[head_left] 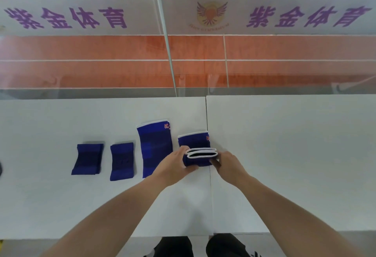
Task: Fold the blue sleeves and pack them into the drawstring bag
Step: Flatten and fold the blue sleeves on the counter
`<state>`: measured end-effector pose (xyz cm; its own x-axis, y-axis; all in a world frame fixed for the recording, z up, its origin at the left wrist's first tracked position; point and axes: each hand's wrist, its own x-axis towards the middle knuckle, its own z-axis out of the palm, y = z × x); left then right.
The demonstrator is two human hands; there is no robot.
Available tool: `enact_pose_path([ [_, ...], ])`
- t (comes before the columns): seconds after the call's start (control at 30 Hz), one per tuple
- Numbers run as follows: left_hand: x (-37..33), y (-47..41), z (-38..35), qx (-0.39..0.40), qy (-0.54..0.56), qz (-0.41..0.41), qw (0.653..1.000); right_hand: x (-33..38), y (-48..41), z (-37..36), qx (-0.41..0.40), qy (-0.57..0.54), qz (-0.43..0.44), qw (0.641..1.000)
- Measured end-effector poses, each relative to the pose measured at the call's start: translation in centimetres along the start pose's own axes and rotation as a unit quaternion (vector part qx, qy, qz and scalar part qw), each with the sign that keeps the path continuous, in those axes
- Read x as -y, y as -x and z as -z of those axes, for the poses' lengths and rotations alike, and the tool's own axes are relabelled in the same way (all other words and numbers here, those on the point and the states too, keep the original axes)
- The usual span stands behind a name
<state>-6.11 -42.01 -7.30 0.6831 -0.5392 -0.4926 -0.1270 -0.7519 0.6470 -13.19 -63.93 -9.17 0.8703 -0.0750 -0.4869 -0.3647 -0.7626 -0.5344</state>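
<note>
The folded blue sleeve (200, 156) lies doubled over near the table seam, its long axis running near to far and its white-edged cuff raised toward the camera. It sits between the hands: the left hand (177, 165) pinches its left side, and the right hand (228, 165) pinches its right. An unfolded sleeve (155, 148) lies just left on the white table (284, 145).

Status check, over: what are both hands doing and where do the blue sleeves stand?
Left hand and right hand gripping the half-folded sleeve. Long sleeve flat, unfolded; two short sleeves left of it. No drawstring bag visible. Nothing obstructing.
</note>
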Motion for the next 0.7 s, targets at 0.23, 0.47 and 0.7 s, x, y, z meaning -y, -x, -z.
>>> enact_pose_path([
  [0.23,0.0,-2.8,0.2,-0.116,0.062,0.102,0.986,1.2,-4.0,1.3,0.033,-0.032,-0.069,0.997],
  [0.47,0.6,-4.7,-0.3,-0.223,-0.151,0.084,0.959,1.8,-6.7,1.3,0.024,0.095,-0.039,0.994],
  [0.7,3.6,-2.8,-2.0,-0.089,-0.349,-0.236,0.902,1.8,-6.5,0.9,-0.027,0.143,-0.028,0.989],
])
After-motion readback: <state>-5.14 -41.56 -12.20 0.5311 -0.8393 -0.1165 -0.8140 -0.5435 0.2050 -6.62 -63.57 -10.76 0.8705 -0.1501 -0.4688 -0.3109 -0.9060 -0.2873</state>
